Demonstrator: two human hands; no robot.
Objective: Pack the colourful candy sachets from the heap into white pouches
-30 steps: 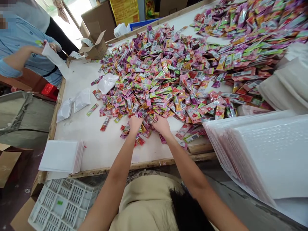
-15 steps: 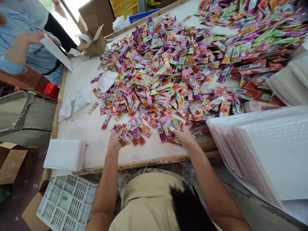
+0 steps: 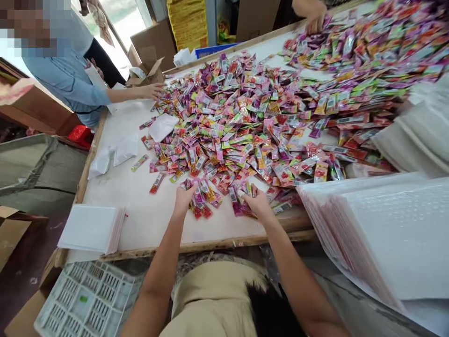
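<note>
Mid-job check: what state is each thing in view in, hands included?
Left hand: touching packets, grip unclear
Right hand: pinching packets
Packet pile: loose, heaped
Small cardboard box: flaps open
Small envelopes: neatly stacked
Large envelopes: stacked, edges fanned
White bags: lying down
Co-worker's far hand: on packets

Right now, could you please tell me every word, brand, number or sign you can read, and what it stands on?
No text can be read with certainty.
Sachets: printed lettering and barcodes, too small and blurred.
Yellow packaging: rows of printed marks, too blurred.
Green label on the white crate: too small.
Red-and-white mark on the table edge: too small to make out.
</note>
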